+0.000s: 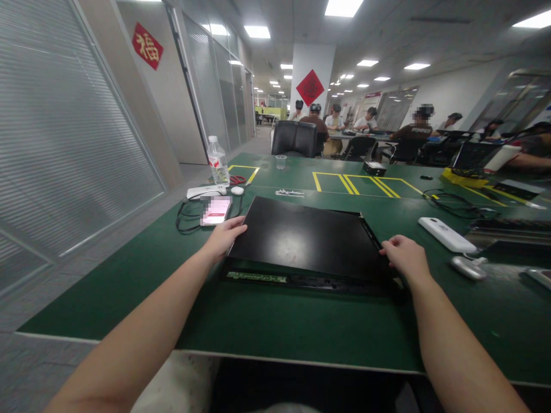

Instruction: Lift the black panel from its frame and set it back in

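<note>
"Black display panel (301,232): where does it lie from the hands?"

"Between them, over the green table (318,330), long axis running left to right; neither hand is clearly nearer."

"And the grips?"

"The left hand (224,236) pinches its left edge, thumb on top. The right hand (403,258), back upward, curls its fingers at the right edge; I can't tell whether they hold panel or the dark rail (371,230) there."

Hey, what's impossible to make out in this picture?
Head view:
- Underside of the black panel: hidden by its upper face.
- Markings on the green circuit strip: too small, blurred.
- Text on the phone: pixelated or too small.
- Far-right pale object: cut off by picture edge.
</note>
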`<state>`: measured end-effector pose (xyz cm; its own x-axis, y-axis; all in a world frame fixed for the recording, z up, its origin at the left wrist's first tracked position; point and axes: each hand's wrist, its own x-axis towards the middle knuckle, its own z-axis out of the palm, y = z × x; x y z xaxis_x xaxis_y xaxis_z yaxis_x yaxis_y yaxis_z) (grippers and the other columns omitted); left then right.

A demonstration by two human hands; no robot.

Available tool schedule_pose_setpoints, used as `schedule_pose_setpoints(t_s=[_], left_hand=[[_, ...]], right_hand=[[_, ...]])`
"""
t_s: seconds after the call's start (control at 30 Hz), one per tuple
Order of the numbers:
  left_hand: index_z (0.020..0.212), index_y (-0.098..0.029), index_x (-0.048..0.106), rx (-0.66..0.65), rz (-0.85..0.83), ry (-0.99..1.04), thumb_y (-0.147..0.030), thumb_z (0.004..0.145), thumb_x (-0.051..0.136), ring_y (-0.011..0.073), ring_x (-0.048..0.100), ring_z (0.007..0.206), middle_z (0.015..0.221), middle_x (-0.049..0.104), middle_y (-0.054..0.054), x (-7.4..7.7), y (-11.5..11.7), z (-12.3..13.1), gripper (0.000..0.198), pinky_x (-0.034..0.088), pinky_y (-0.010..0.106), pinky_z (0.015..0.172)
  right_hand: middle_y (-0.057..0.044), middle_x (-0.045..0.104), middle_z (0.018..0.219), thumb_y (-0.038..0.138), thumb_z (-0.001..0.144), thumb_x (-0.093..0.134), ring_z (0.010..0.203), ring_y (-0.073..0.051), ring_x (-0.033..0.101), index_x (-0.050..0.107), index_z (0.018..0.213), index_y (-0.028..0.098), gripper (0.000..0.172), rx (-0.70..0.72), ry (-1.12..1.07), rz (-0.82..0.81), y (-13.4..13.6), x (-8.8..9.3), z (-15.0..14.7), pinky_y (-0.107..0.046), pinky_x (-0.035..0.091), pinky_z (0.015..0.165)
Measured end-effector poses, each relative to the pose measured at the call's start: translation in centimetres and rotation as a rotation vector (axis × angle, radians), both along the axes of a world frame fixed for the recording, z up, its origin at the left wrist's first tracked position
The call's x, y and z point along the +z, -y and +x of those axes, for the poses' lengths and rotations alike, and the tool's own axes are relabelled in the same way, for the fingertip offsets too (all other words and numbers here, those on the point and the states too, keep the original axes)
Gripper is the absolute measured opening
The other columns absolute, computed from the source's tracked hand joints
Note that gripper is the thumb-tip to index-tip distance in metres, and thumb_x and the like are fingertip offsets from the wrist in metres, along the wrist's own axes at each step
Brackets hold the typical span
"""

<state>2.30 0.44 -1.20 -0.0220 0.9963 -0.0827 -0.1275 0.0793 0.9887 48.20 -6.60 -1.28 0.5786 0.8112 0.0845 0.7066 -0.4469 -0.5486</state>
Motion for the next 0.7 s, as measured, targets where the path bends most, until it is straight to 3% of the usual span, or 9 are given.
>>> schedule_pose_setpoints(t_s=[0.17, 0.3, 0.53, 0.7], left_hand=[[0.113, -0.015, 0.078, -0.005, 0.037, -0.104, -0.028, 0.06, 0.086, 0.027, 0.075, 0.089, 0.098, 0.081, 0.009, 0.0, -0.2, -0.4, 0.055, 0.059, 0.04, 0.084], [0.096, -0.016, 0.08, -0.019, 0.037, -0.248, -0.03, 0.054, 0.086, 0.029, 0.074, 0.087, 0.087, 0.08, 0.007, 0.5, 0.2, -0.3, 0.044, 0.058, 0.039, 0.08], [0.092, -0.016, 0.079, 0.002, 0.062, -0.449, -0.028, 0.059, 0.079, 0.0255, 0.07, 0.081, 0.076, 0.075, 0.003, 0.6, 0.5, 0.0, 0.035, 0.055, 0.034, 0.073], [0.088, -0.016, 0.078, -0.016, 0.065, -0.48, -0.025, 0.061, 0.074, 0.0252, 0.069, 0.083, 0.073, 0.072, 0.002, 0.6, 0.7, 0.2, 0.028, 0.054, 0.034, 0.075]], right_hand=[[-0.005, 0.074, 0.069, 0.029, 0.076, 0.058, 0.048, -0.017, 0.06, 0.063, 0.074, 0.023, 0.008, -0.001, -0.039, 0.023, 0.1, 0.3, -0.3, -0.032, 0.046, 0.055], [-0.005, 0.076, 0.072, 0.027, 0.075, 0.059, 0.046, -0.016, 0.059, 0.062, 0.073, 0.023, 0.006, -0.01, -0.077, 0.034, 0.3, 0.7, -0.7, -0.031, 0.045, 0.052], [-0.004, 0.076, 0.071, 0.026, 0.079, 0.058, 0.046, -0.015, 0.06, 0.062, 0.07, 0.022, 0.01, -0.017, -0.115, 0.042, 0.5, 1.3, -1.1, -0.031, 0.047, 0.056], [-0.003, 0.076, 0.072, 0.026, 0.08, 0.057, 0.047, -0.015, 0.06, 0.06, 0.07, 0.023, 0.011, -0.019, -0.135, 0.049, 0.4, 1.3, -1.2, -0.031, 0.047, 0.056]])
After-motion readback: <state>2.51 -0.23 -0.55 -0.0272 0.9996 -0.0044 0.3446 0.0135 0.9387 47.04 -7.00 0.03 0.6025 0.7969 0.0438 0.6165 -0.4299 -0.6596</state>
